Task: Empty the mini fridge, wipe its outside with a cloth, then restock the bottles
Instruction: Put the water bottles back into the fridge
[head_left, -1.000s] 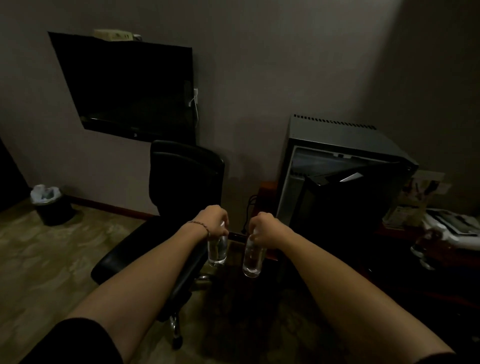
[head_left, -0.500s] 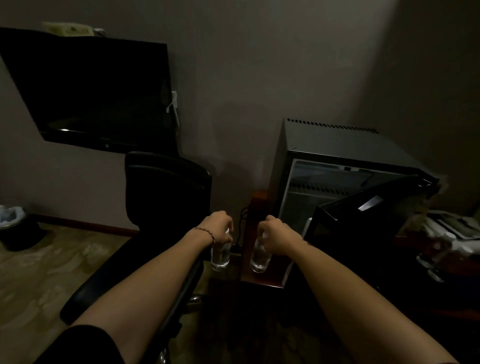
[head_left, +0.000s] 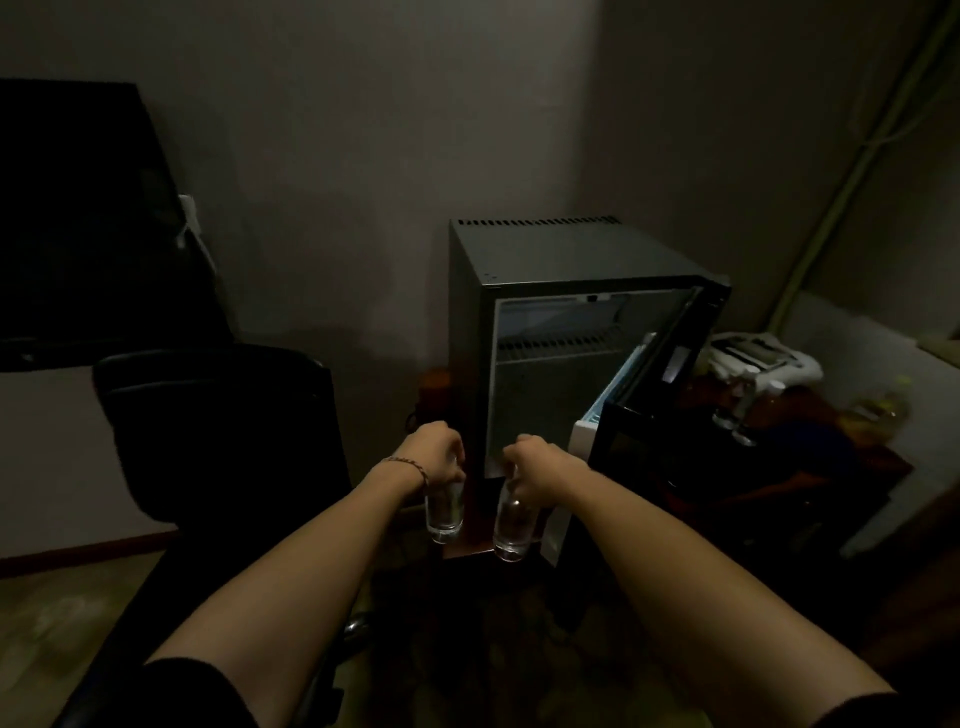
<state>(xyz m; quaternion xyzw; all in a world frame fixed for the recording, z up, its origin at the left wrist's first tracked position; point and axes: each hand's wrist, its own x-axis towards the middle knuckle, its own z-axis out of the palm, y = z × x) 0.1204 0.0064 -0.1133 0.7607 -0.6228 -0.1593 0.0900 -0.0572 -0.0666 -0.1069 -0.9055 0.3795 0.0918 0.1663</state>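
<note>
The room is dim, its plain matte wall (head_left: 395, 156) filling the upper half of the view. At nine o'clock a flat black television (head_left: 78, 218) hangs on it, and below that stands a padded office chair (head_left: 218, 431) in smooth black upholstery, its seat running down toward seven o'clock. Just right of centre sits the mini fridge (head_left: 550, 260) — a boxy dark metal cabinet with a row of vent slots along the back of its top. Its door (head_left: 670, 374) is swung open toward three o'clock, and the pale, smooth-walled interior shows a wire shelf (head_left: 561, 344) across the upper part. The fridge rests on a reddish wooden cabinet (head_left: 467, 552). At three o'clock, on a dark tabletop, lie a white ribbed object and some blurred bottles (head_left: 737, 410) — I cannot tell more of them.

Two bare forearms reach from the bottom edge toward the fridge opening. The left hand (head_left: 434, 454), a thin braided bracelet (head_left: 408, 466) at its wrist, grips the top of a clear cylindrical left bottle (head_left: 445, 512). The right hand (head_left: 535, 462) grips the neck of a clear right bottle (head_left: 514, 525). Both bottles hang upright, just beside each other in front of the fridge's lower left corner.
</note>
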